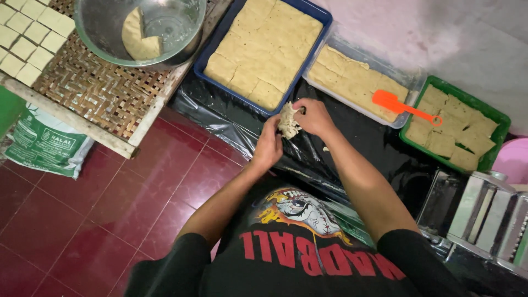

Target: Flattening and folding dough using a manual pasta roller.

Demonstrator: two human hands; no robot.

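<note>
our left hand [268, 146] and right hand [313, 116] meet over the black plastic sheet [363, 146], fingers of both pinched on a ragged, crumbly lump of pale dough [287, 122], just in front of the blue tray [217, 41]. that tray holds a scored tan dough slab [264, 47]. beside it a clear tray [404, 74] carries more slab and an orange spatula [397, 104]; the green tray [498, 118] holds cut squares. the steel bowl [99, 27] on the woven bamboo rack [99, 91] keeps a dough wedge [140, 38].
</note>
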